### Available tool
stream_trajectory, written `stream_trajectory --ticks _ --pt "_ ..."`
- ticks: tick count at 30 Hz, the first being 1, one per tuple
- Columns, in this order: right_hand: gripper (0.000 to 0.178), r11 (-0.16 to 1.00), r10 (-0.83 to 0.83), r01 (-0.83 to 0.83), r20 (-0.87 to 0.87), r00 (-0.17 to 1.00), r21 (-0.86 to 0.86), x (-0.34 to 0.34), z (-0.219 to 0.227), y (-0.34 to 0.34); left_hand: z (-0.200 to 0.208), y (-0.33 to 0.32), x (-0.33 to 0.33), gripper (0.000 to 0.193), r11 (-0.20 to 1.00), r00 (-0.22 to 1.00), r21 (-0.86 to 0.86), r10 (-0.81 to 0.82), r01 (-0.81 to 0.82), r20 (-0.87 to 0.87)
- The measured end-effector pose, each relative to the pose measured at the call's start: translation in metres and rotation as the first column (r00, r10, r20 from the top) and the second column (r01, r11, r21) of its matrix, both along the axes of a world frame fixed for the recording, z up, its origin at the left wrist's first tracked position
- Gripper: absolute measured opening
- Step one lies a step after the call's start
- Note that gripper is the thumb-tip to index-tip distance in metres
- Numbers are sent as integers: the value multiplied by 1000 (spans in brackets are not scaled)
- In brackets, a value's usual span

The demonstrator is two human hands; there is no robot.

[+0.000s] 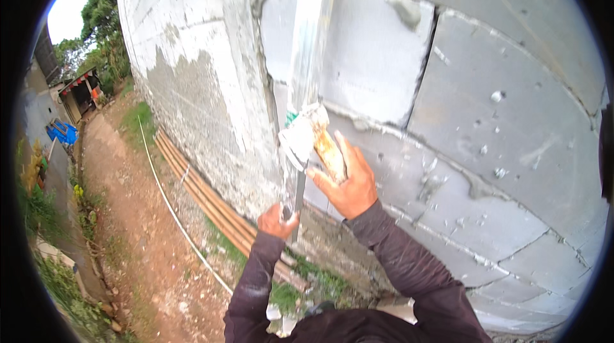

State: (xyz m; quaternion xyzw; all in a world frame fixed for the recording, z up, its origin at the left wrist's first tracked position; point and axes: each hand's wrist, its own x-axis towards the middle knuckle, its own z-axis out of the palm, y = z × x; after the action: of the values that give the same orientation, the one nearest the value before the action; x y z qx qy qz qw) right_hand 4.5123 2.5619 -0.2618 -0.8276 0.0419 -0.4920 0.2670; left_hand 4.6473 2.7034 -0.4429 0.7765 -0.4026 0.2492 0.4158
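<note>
the left hand (279, 221) is in the lower middle of the frame. it is closed narrow around the lower part of a metal bar (307, 61), with the thumb lying on the bar. this long bar stands nearly upright, from the top edge of the frame down to the hand, in front of the block wall (518, 119). the right hand (355, 183) is higher and more to the right, near the middle of the frame. its fingers are stretched and its thumb is spread apart. a brown-yellow wooden piece (329, 154) lies between this thumb and the forefinger; if the hand grips it firmly, i cannot tell. just beside the wooden piece, on its left, a white lump (298, 139) is at the bar, and a small green bit (291, 117) shows at its upper side. both forearms are in dark sleeves (409, 256).

grey blocks with rough joints fill the right side. in the upper left, patchy plaster (204, 80) covers the wall. brown pipes (211, 196) lie along the foot of the wall, and a thin white hose (167, 203) lies beside them on the dirt path (118, 170). a blue sheet (62, 132) is at the far left.
</note>
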Motion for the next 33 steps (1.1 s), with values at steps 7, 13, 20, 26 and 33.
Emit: stream_trajectory --ticks 7,13,20,26,33 --pt "74 989 79 -90 94 992 116 1 16 3 -19 5 -49 36 1000 1000 -22 -18 19 16" --pt "59 948 203 -235 160 966 215 -18 6 -3 -22 0 -88 36 1000 999 -17 -9 8 -52" --pt "45 933 222 -240 96 970 267 -58 -4 -12 -23 -14 -141 37 1000 991 29 14 -10 -130" --pt "43 902 315 -340 131 940 265 -73 4 1 -22 -4 -165 35 980 989 -155 115 -128 -92" --pt "44 911 309 -330 120 943 247 -61 75 33 9 30 -149 29 855 865 -255 490 -452 106"
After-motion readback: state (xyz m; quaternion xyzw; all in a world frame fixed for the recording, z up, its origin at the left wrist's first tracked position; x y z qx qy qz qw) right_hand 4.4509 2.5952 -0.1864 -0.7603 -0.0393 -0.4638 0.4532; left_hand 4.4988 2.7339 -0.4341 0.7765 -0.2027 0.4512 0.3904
